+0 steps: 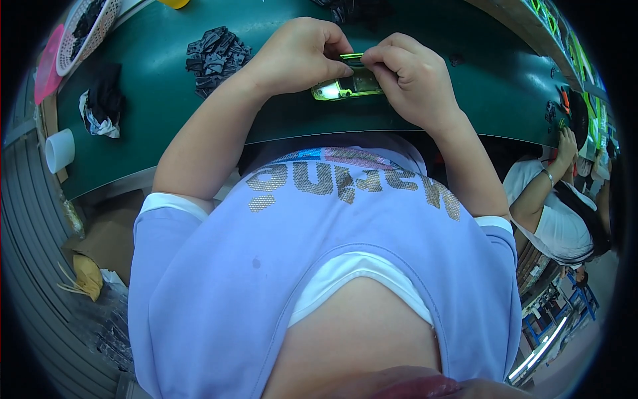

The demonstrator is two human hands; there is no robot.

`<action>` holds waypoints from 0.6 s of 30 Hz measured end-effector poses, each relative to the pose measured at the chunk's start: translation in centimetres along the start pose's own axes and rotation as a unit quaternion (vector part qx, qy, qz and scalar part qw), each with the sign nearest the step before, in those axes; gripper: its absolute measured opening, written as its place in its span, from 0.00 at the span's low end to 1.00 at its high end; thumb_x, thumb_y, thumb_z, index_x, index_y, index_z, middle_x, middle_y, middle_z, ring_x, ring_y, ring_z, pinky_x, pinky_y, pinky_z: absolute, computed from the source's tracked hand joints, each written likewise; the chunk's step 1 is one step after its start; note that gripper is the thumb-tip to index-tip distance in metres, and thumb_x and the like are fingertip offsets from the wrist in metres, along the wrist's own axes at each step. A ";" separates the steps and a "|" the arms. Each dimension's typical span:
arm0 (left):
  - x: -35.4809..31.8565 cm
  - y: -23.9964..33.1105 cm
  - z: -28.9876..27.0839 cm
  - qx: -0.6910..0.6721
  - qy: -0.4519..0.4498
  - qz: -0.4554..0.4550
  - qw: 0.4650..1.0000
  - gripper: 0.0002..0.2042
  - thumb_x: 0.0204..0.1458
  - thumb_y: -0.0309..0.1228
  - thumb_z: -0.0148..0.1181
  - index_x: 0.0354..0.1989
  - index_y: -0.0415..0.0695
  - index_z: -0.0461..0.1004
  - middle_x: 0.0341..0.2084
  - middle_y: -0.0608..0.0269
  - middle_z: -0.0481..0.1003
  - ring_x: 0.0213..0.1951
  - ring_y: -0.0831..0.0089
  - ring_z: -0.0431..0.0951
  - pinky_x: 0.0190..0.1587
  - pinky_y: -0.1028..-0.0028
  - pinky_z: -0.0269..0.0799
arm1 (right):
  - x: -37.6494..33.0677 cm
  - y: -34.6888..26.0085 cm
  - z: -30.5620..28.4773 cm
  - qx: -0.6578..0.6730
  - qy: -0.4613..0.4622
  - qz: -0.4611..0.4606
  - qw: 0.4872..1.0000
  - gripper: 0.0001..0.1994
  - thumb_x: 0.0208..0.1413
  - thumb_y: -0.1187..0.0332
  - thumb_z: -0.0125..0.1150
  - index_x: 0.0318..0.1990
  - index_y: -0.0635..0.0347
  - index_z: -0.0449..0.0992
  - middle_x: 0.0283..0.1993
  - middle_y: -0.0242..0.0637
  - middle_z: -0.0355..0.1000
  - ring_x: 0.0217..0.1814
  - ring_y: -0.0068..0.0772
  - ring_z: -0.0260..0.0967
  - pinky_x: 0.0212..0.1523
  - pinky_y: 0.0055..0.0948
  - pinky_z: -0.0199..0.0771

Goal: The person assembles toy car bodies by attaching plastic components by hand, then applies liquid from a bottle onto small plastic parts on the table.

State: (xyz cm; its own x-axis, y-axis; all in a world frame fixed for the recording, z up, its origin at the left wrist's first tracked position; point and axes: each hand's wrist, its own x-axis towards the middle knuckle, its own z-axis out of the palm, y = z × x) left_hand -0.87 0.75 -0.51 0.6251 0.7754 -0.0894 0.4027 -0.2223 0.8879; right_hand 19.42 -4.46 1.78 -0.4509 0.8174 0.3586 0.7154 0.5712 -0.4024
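Note:
A shiny yellow-green toy car body (327, 91) lies between my hands near the table's front edge, with a dark part (365, 81) showing in its middle. My left hand (302, 56) is closed, thumb and fingers pinching the car's far left side. From the right, my right hand (417, 80) pinches at the far side of the car, fingers bent together. A thin bright green edge (352, 56) shows between the two sets of fingertips. My fingers partly cover the car, so I cannot make out its far side.
A heap of black plastic parts (214, 60) sits left of my left arm on the green table (156, 123). Farther left are a dark cloth (105, 96), a white cup (60, 151) and a pale basket (81, 53). At the right, another person (565, 206) works at the table.

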 end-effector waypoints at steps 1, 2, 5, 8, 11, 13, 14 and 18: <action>0.0 0.0 0.0 0.001 0.000 0.002 1.000 0.11 0.43 0.28 0.69 0.35 0.36 0.80 0.27 0.54 0.80 0.29 0.68 0.80 0.34 0.73 0.76 | -0.1 0.0 0.1 0.000 0.000 0.000 1.000 0.03 0.47 0.77 0.62 0.31 0.60 0.80 0.30 0.36 0.73 0.32 0.38 0.74 0.32 0.32 0.75; 0.0 0.0 0.0 0.001 0.000 0.002 1.000 0.11 0.43 0.28 0.69 0.35 0.36 0.80 0.27 0.54 0.80 0.29 0.68 0.80 0.34 0.73 0.76 | -0.2 0.1 0.1 0.005 0.003 -0.001 1.000 0.03 0.47 0.77 0.62 0.30 0.60 0.80 0.30 0.36 0.73 0.32 0.38 0.74 0.32 0.32 0.75; -0.1 0.2 0.0 0.002 -0.004 -0.006 1.000 0.11 0.43 0.28 0.69 0.35 0.36 0.80 0.27 0.54 0.80 0.29 0.68 0.80 0.34 0.73 0.76 | -0.1 0.1 0.1 0.007 0.001 -0.006 1.000 0.03 0.47 0.77 0.62 0.30 0.60 0.80 0.30 0.36 0.73 0.32 0.38 0.74 0.31 0.32 0.75; -0.1 0.4 0.0 0.004 0.001 -0.003 1.000 0.11 0.43 0.28 0.69 0.35 0.36 0.80 0.27 0.53 0.80 0.29 0.68 0.80 0.33 0.73 0.76 | 0.0 0.2 0.4 0.006 0.011 -0.013 1.000 0.03 0.46 0.76 0.63 0.30 0.59 0.80 0.30 0.36 0.73 0.31 0.38 0.74 0.30 0.31 0.75; 0.0 0.3 0.0 0.004 0.002 0.001 1.000 0.11 0.44 0.28 0.68 0.35 0.36 0.80 0.27 0.53 0.80 0.29 0.68 0.80 0.33 0.73 0.76 | -0.2 0.1 0.8 0.016 0.041 -0.007 0.999 0.03 0.45 0.76 0.63 0.29 0.59 0.80 0.29 0.36 0.73 0.30 0.38 0.74 0.29 0.30 0.74; 0.0 0.1 0.1 0.004 0.005 0.000 1.000 0.11 0.44 0.29 0.67 0.35 0.36 0.80 0.26 0.54 0.80 0.28 0.69 0.80 0.33 0.73 0.76 | -0.3 -0.1 1.0 0.023 0.056 0.001 0.998 0.03 0.44 0.76 0.64 0.29 0.59 0.79 0.29 0.36 0.72 0.29 0.38 0.73 0.28 0.30 0.74; 0.0 0.1 0.2 0.004 0.006 0.000 1.000 0.11 0.44 0.29 0.67 0.35 0.36 0.80 0.26 0.54 0.80 0.28 0.69 0.80 0.33 0.73 0.76 | -0.3 -0.2 1.1 0.023 0.064 0.000 0.998 0.03 0.45 0.76 0.64 0.29 0.58 0.79 0.29 0.36 0.72 0.29 0.38 0.73 0.28 0.30 0.74; -0.3 0.2 0.2 0.026 0.024 0.014 0.999 0.09 0.45 0.28 0.67 0.33 0.36 0.80 0.25 0.56 0.79 0.28 0.72 0.79 0.31 0.74 0.75 | -0.6 -0.3 1.4 0.016 0.077 0.005 0.997 0.03 0.45 0.76 0.64 0.29 0.58 0.78 0.28 0.36 0.72 0.28 0.37 0.73 0.27 0.31 0.73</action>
State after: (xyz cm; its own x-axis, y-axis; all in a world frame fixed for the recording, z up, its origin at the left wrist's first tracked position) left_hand -0.78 0.35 -0.40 0.6041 0.7958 -0.0409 0.4197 -0.2741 0.8653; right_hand 18.72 -5.08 0.50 -0.3546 0.8030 0.4790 0.7002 0.5676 -0.4330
